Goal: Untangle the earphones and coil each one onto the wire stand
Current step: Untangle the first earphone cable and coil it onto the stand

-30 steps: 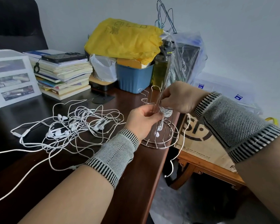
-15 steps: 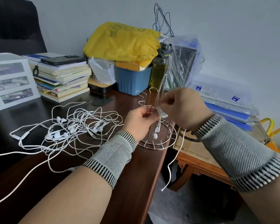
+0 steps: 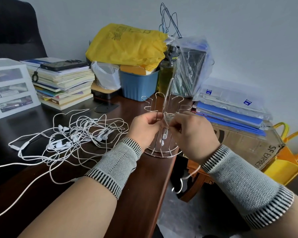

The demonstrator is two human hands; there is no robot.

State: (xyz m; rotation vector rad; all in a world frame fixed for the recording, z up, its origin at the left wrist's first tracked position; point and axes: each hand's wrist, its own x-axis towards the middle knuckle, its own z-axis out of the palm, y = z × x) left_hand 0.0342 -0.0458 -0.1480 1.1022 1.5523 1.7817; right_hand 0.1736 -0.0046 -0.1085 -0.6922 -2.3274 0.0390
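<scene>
Earphones (image 3: 72, 134) tangled left | wire stand (image 3: 163, 121) between book stack (image 3: 62, 83), cardboard box (image 3: 248, 143) | both hands' grip pinching cord

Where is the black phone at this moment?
In the head view the phone lies at the upper left, on top of the book stack, between the white drawer box and the blue bin.

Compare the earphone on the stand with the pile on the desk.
The earphone on the stand hangs separated, its cord wound round the stand and pinched by the left hand and right hand. The pile lies tangled and untouched on the desk. Both are white and wired.
</scene>
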